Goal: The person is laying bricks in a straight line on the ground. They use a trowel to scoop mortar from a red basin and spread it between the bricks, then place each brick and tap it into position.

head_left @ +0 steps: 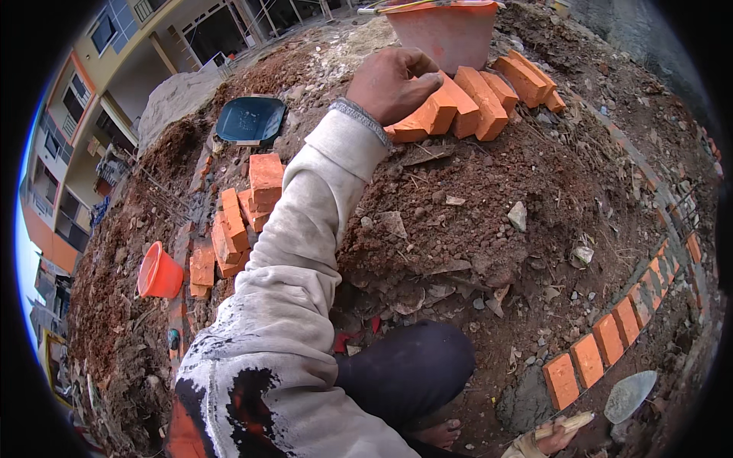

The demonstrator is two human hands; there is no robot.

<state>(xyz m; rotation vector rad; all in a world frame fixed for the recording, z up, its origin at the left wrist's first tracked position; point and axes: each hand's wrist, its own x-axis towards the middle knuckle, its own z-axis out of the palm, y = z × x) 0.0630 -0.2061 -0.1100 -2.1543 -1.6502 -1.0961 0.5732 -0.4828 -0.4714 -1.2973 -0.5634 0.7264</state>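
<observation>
My left arm, in a stained pale sleeve, stretches up the middle to a heap of orange bricks (484, 103). With its fingers curled, my left hand (395, 82) closes on a brick (427, 114) at the heap's left end; the fingertips are partly hidden. Low on the right, my right hand (556, 438) is wrapped round the wooden handle of a trowel (631, 397). Its grey blade lies just right of a curved row of bricks (587, 359) set in mortar. Wet grey mortar (525, 401) spreads at the near end of that row.
A large reddish tub (447, 34) stands behind the heap. Left of my arm are more stacked bricks (227, 233), a small orange bucket (161, 272) and a dark green tray (250, 120). Loose brown soil with stones (518, 216) rises before my bent knee (412, 366). Buildings stand at far left.
</observation>
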